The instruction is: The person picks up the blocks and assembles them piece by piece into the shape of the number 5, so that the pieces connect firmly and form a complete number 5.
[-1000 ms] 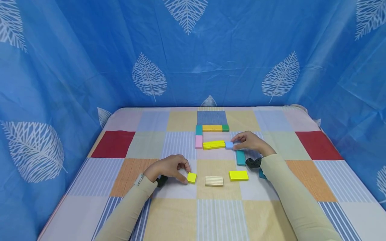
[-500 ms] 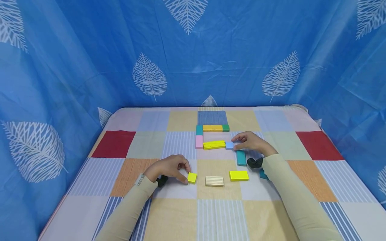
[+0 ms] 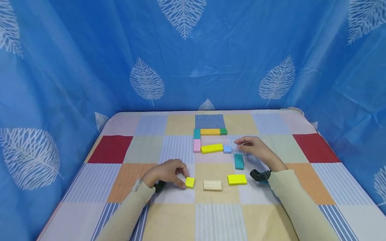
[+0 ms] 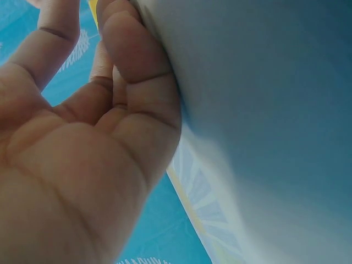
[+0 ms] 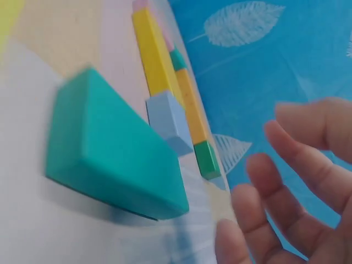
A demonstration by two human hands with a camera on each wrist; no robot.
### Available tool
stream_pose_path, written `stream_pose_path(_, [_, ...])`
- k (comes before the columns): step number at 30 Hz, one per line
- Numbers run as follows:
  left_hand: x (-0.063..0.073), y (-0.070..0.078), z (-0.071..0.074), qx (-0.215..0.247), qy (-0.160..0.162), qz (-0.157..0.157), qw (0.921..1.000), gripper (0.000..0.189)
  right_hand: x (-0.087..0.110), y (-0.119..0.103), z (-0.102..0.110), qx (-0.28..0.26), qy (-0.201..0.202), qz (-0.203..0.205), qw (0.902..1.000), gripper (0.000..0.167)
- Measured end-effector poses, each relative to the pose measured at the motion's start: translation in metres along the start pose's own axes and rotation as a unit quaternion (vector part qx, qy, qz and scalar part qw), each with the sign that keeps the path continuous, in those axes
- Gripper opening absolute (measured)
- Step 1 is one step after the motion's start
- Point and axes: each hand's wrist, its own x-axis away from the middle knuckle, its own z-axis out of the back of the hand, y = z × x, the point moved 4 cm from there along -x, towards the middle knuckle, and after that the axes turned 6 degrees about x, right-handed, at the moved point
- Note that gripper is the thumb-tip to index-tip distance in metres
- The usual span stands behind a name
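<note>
My left hand rests low over the cloth, thumb and index finger pinching a small yellow square block. In the left wrist view only a sliver of that yellow block shows beyond the fingers. My right hand hovers with loosely bent fingers, holding nothing. Just left of its fingertips lies a small light-blue block, set at the right end of a long yellow block. Nearer me, below the right fingers, a teal block lies apart from the blue one.
Behind, a pink block, a teal block, an orange block and a green block form a corner. A ribbed wooden block and a yellow rectangular block lie in front. A blue curtain surrounds the table.
My right hand has let go of the light-blue block and drawn back slightly to the right. The left hand keeps its place at the yellow square block. The head view has tilted slightly.
</note>
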Motion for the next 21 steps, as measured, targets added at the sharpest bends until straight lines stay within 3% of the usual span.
stream_pose_path(7, [0.000, 0.000, -0.002, -0.002, -0.002, -0.001, 1.0000, 0.027, 0.014, 0.014, 0.003, -0.011, 0.036, -0.013, 0.9992, 0.036])
stream_pose_path(12, [0.000, 0.002, 0.000, -0.003, -0.006, -0.007, 1.0000, 0.025, 0.017, 0.023, 0.006, 0.006, 0.007, -0.013, 0.9999, 0.039])
stream_pose_path(21, [0.001, 0.005, 0.001, -0.003, -0.009, -0.021, 0.9997, 0.024, 0.017, 0.028, 0.007, 0.047, -0.051, 0.026, 0.9973, 0.041])
